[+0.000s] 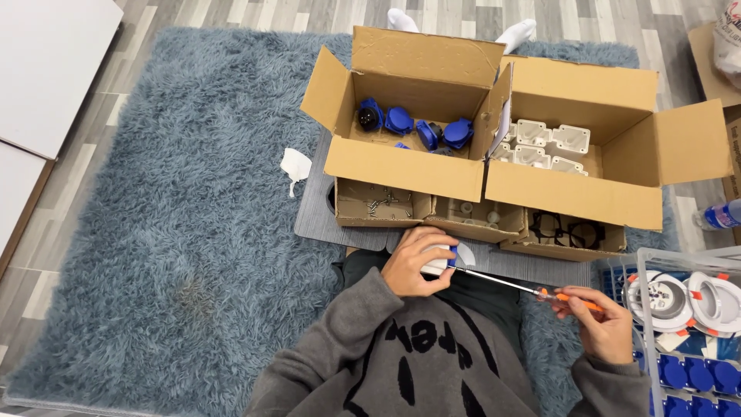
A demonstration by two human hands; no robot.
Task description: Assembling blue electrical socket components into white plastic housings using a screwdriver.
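Screwdriver in R grip, shut tight

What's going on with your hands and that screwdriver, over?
Left hand gripping a white and blue socket part. Right hand holding the orange-handled screwdriver, tip at the part. Cardboard boxes just ahead, nothing between the hands.

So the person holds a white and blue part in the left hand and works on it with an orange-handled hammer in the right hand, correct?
Not quite. The head view shows the right hand holding an orange-handled screwdriver, not a hammer; its thin shaft reaches to the white and blue part in the left hand. The rest is right.
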